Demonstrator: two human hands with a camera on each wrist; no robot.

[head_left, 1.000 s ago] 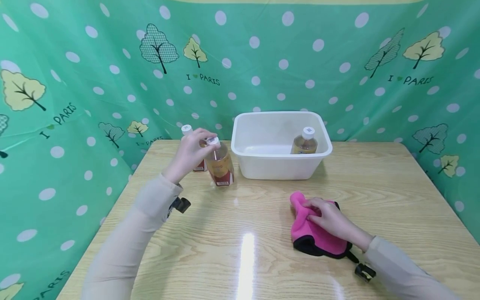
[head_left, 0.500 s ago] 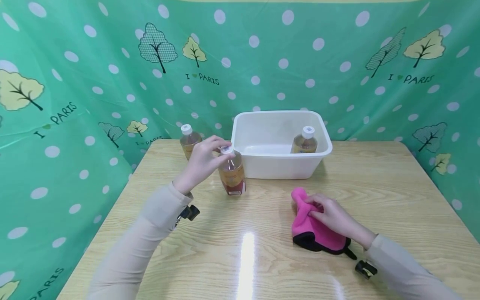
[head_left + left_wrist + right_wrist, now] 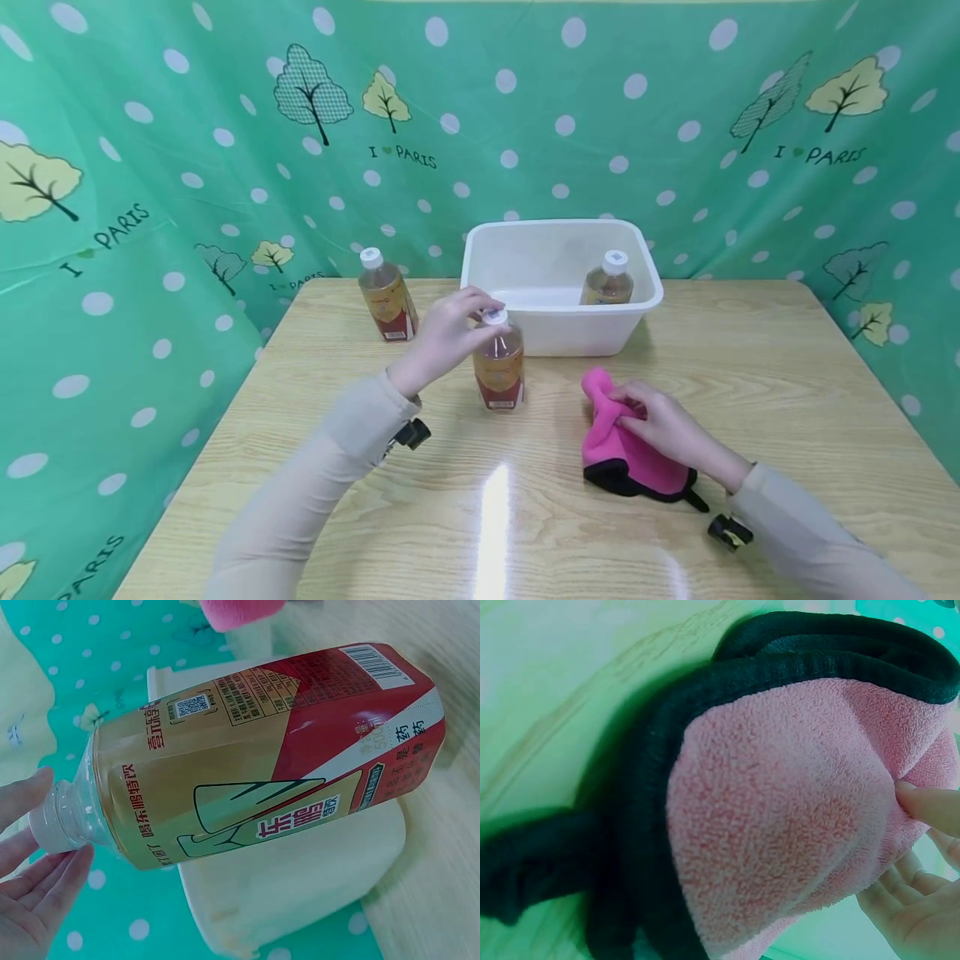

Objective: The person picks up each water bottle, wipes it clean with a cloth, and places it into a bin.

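Note:
My left hand (image 3: 450, 333) pinches the white cap of a drink bottle (image 3: 499, 375) in front of the white bin. In the left wrist view, the bottle (image 3: 262, 757) shows a gold and red label, and the fingers (image 3: 56, 889) are round its cap. Whether its base touches the table I cannot tell. To the right, my right hand (image 3: 663, 425) pinches a bunched pink cloth (image 3: 637, 458) with black edging, lying on the table. The right wrist view has the thumb pressed into a fold of the cloth (image 3: 780, 802), whose black loop sticks out.
A white plastic bin (image 3: 555, 333) stands at the back middle, with one bottle (image 3: 609, 283) upright at its right side. Another bottle (image 3: 390, 304) stands at the back left of the wooden table (image 3: 750, 375). A green polka-dot curtain (image 3: 562, 100) hangs behind.
The left hand has carried its bottle right and nearer, away from the other bottle at the back left, now in full view. The right hand and cloth have shifted only slightly.

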